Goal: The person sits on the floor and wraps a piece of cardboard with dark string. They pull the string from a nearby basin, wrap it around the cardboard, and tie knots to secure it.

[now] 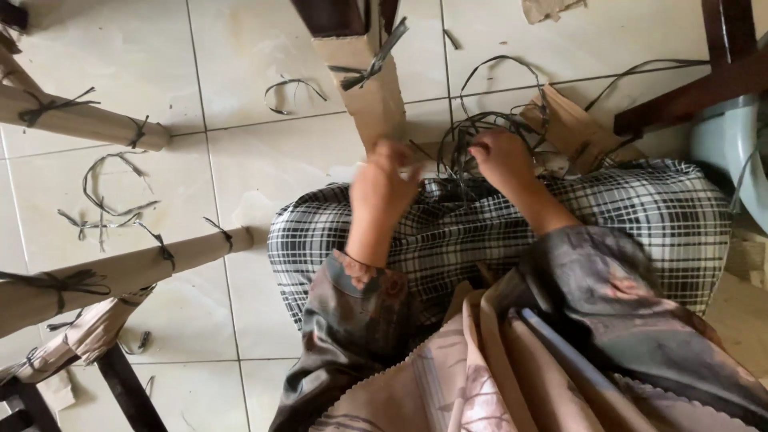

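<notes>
Head view: both hands at a tangle of dark straps (480, 136) over the checked lap.
The right hand (502, 158) grasps the tangle, which spreads ahead of its fingers; the left hand (382, 182), blurred, pinches one strand running toward the right hand, just beside it.

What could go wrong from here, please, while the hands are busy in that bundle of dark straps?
The left hand and right hand work in a tangled bundle of straps; loops might snag fingers. Cut strap pieces scattered on the tiled floor could trip someone. The paper-wrapped leg close ahead may get knocked.
</notes>
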